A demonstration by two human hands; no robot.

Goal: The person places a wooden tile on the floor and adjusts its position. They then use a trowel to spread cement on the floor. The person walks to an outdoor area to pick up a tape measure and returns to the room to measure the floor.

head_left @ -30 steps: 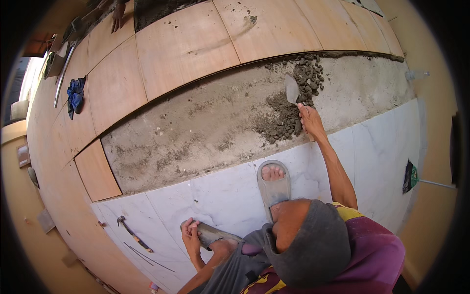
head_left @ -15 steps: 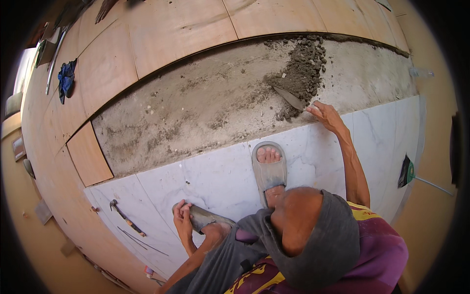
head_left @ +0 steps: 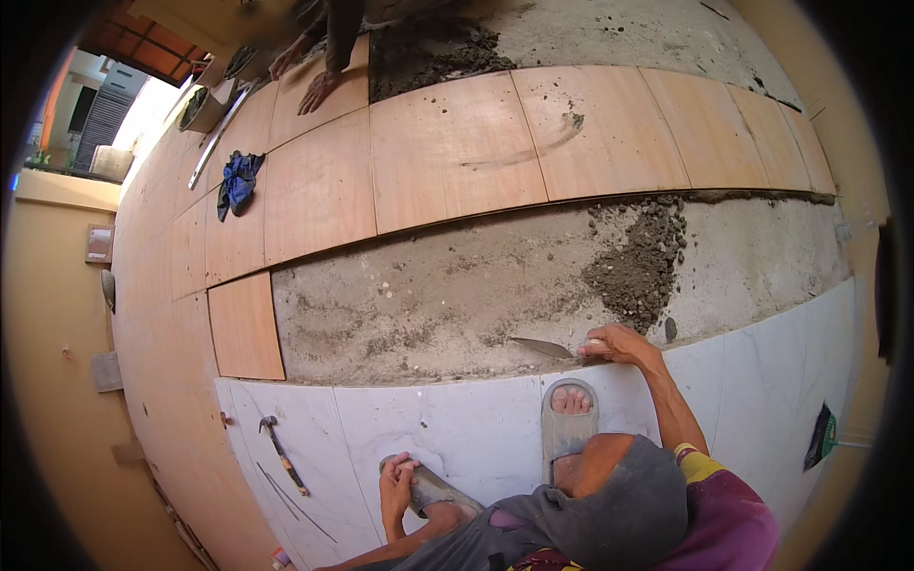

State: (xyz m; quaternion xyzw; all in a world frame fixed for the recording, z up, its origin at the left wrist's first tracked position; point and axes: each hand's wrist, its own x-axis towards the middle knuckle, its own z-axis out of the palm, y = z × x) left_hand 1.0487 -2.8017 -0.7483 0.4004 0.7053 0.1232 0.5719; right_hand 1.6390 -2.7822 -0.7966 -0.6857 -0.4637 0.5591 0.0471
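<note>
Two rows of tan tiles (head_left: pixel 447 152) already lie flat across the far side of the floor, and one more tan tile (head_left: pixel 246 326) sits alone at the left end of the bare strip. Nearest you, a row of white tiles (head_left: pixel 457 428) is down, and you are crouched on it in grey sandals (head_left: pixel 568 428). What is left, as far as the view shows, is the long grey mortar bed (head_left: pixel 419 305) between the tan and white rows: it is spread rough and uneven, with no tile on it apart from that one at the left. A darker heap of wet mortar (head_left: pixel 643 262) is piled at the right part of the strip, touching the edge of the tan row.

Your right hand (head_left: pixel 619 344) is closed around the handle of a trowel (head_left: pixel 543 348). Its blade points left from your fist and lies low over the mortar bed, just at the edge of the white tiles, below and left of the dark heap and apart from it. Your left hand (head_left: pixel 397 481) is curled over the toe of your left sandal (head_left: pixel 433 487), holding no tool.

A hammer (head_left: pixel 283 453) lies on the white tiles, well to your left. A blue rag (head_left: pixel 238 181) rests on the far tan tiles, and another person's hands (head_left: pixel 309 76) press on the tiles at the far edge.
</note>
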